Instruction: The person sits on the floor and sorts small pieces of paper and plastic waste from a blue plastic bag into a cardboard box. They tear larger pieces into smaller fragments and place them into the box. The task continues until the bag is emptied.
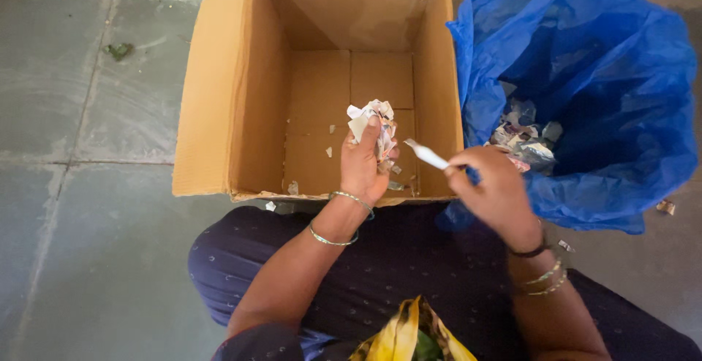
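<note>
Here, the left hand [363,165] is closed around a crumpled wad of paper [374,125], thumb pressed up its front, holding it just above the open cardboard box [234,105]. The wad looks printed, mostly white with pink and dark flecks, creased and soft; gripped tight like that, it seems bunched so that loose scraps do not fall away. The right hand [496,189], just right of the box's near corner, pinches a thin white strip of paper [427,155] between fingertips and thumb, its free end pointing back over the box rim toward the wad, as though just pulled off it.

The box stands on the floor [80,185] before the person's knees, flaps up, its brown corrugated walls stiff and plain. On its bottom lie only a few small paper bits [329,152], near the front wall.

Right of the box, touching its side, a blue plastic bag [607,76] gapes open, thin, glossy and wrinkled, with a heap of similar shredded paper [523,138] at the bottom. Left of the box the floor is grey stone slabs, dull and faintly stained. Thin metal bangles [333,239] circle both wrists, and the lap below the box is covered in dark dotted cloth [409,258].
</note>
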